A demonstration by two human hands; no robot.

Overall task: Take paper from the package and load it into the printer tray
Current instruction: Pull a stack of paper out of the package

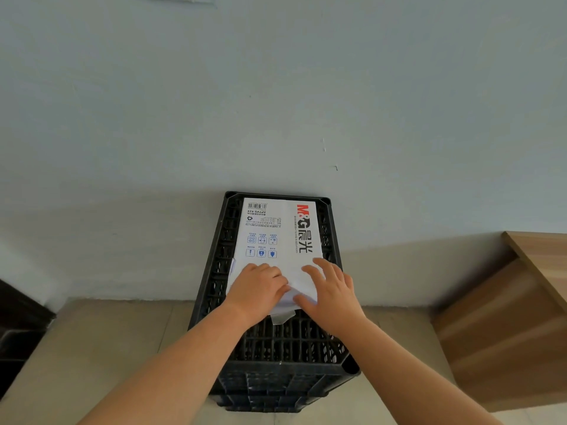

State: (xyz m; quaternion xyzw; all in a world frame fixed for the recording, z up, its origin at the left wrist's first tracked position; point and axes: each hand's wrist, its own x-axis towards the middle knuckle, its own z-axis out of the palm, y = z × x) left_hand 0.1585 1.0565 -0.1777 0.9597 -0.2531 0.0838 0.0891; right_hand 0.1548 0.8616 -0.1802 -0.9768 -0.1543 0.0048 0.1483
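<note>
Both hands on near end of paper pack (277, 237) atop black crate (276, 348): L hand (256, 289) curled pressing wrapper, R hand (329, 294) spread flat, neither gripping.

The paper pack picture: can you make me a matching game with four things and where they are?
Things:
1. paper pack
2. black crate
3. wooden furniture
4. hands: left hand, right hand

Places:
A. on the near end of the pack, at its opened wrapper
B. standing on the floor against the pale wall
C. lying flat on top of the crate
D. at the right edge of the picture

Pairs: 1-C, 2-B, 3-D, 4-A
</note>
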